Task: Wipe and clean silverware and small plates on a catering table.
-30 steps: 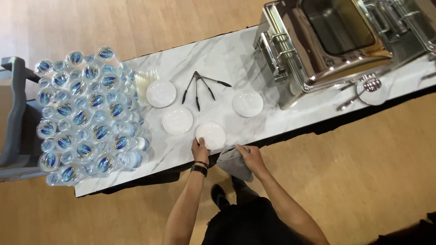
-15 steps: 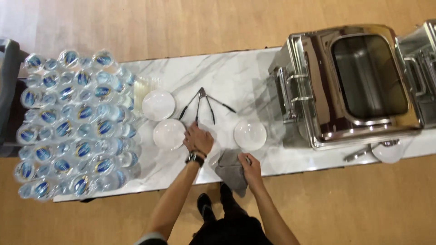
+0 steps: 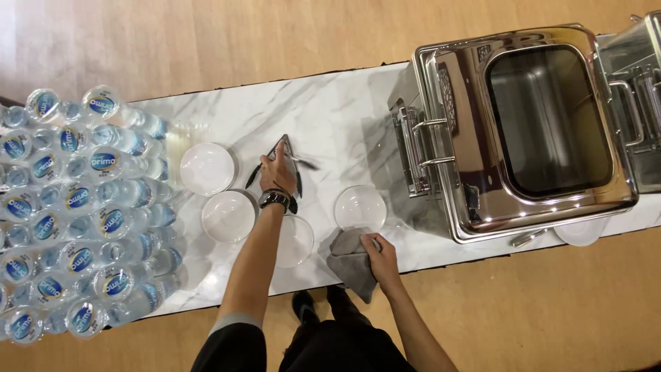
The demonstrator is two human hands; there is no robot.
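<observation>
Here, slim black-tipped metal tongs (image 3: 284,153).

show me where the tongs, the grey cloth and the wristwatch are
tongs (image 3: 285,143), head view, hinged end above the left hand.
grey cloth (image 3: 349,256), head view, its middle fold.
wristwatch (image 3: 273,199), head view, band on the left wrist.

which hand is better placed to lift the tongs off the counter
Left. The left hand already lies over the tongs, while the right hand is at the counter's near edge gripping the grey cloth.
</observation>
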